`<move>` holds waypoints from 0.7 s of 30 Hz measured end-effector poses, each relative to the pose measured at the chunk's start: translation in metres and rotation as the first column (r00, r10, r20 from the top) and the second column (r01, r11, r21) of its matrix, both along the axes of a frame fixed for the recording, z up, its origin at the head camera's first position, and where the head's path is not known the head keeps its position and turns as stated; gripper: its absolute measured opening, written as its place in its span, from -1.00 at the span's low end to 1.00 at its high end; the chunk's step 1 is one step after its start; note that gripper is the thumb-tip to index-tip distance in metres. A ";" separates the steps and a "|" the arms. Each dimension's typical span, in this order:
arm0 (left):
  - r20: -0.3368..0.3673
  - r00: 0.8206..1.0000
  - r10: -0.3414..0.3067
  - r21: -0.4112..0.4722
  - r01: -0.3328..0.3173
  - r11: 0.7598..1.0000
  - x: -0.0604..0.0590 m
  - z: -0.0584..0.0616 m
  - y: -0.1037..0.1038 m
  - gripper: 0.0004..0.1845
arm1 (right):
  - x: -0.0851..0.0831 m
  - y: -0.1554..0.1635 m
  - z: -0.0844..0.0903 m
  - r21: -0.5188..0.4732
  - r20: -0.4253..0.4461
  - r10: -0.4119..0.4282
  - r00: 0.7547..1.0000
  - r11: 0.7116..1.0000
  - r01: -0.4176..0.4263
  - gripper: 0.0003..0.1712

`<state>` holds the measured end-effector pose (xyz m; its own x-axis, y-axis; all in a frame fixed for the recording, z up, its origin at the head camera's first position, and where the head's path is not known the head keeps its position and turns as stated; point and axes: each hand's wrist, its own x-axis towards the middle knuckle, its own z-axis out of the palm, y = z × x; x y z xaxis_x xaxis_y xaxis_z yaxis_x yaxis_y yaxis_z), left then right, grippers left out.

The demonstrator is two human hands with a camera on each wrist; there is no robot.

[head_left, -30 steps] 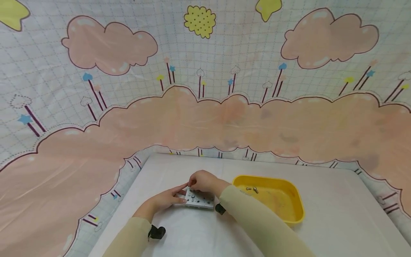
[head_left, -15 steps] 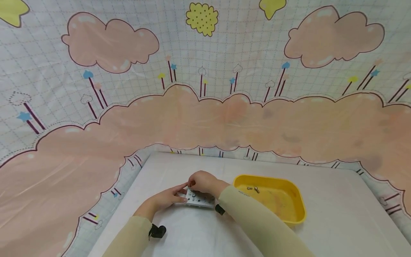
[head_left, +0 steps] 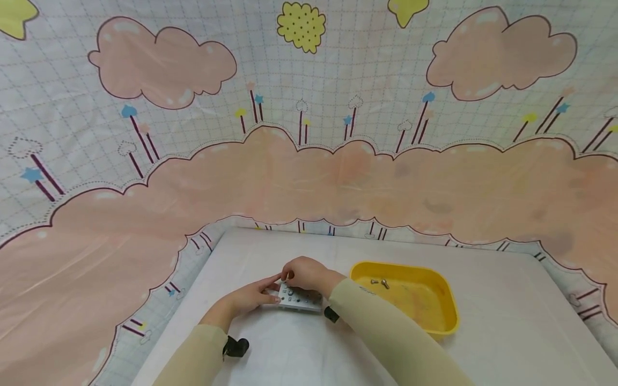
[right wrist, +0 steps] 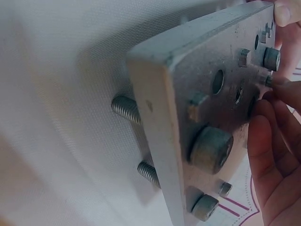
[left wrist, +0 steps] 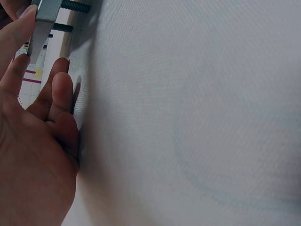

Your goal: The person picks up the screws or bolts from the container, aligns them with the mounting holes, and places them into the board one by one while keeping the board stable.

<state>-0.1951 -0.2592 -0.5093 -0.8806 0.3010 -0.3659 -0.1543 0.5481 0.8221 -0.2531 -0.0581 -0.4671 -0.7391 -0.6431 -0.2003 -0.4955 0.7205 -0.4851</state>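
A grey metal plate (head_left: 300, 300) with several bolts screwed into it stands on the white table (head_left: 502, 327), raised on its bolt threads (right wrist: 126, 106). My left hand (head_left: 276, 290) grips the plate's left edge, thumb on top and fingers below; the left wrist view shows that plate edge (left wrist: 46, 15) against my finger. My right hand (head_left: 288, 277) reaches over the plate's far left corner and pinches a small bolt (right wrist: 267, 80) set in the plate (right wrist: 207, 108). A large socket-head bolt (right wrist: 210, 149) sits nearer the right wrist camera.
A yellow tray (head_left: 446, 311) lies just right of the plate, with two loose bolts (head_left: 379, 282) at its far end. A cloud-printed cloth (head_left: 309, 171) hangs behind and around the table. Bare tabletop (left wrist: 197, 122) stretches beside my left hand.
Both hands stay on the plate in the same grips. Only the head view shifts slightly.
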 end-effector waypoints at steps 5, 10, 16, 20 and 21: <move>0.002 1.000 0.013 -0.025 -0.013 1.000 0.000 0.000 0.001 -0.16 | 0.001 0.005 0.004 -0.027 0.024 -0.011 1.000 1.000 0.011 -0.89; -0.023 1.000 0.004 -0.051 -0.005 0.999 0.001 0.001 0.001 -0.17 | 0.000 0.012 0.009 -0.076 0.052 -0.021 0.998 0.997 0.025 -0.88; -0.027 1.000 -0.011 -0.045 0.010 0.999 0.002 0.004 0.002 -0.15 | -0.003 0.026 0.021 -0.109 0.044 -0.008 0.999 0.994 0.012 -0.85; -0.026 0.999 -0.018 -0.035 0.018 0.999 0.001 0.003 0.002 -0.14 | -0.006 0.039 0.027 -0.142 0.047 -0.011 0.999 0.990 0.017 -0.85; -0.024 1.000 -0.017 -0.035 0.016 0.999 0.001 0.002 0.002 -0.14 | -0.007 0.043 0.028 -0.148 0.049 -0.015 0.999 0.989 0.022 -0.84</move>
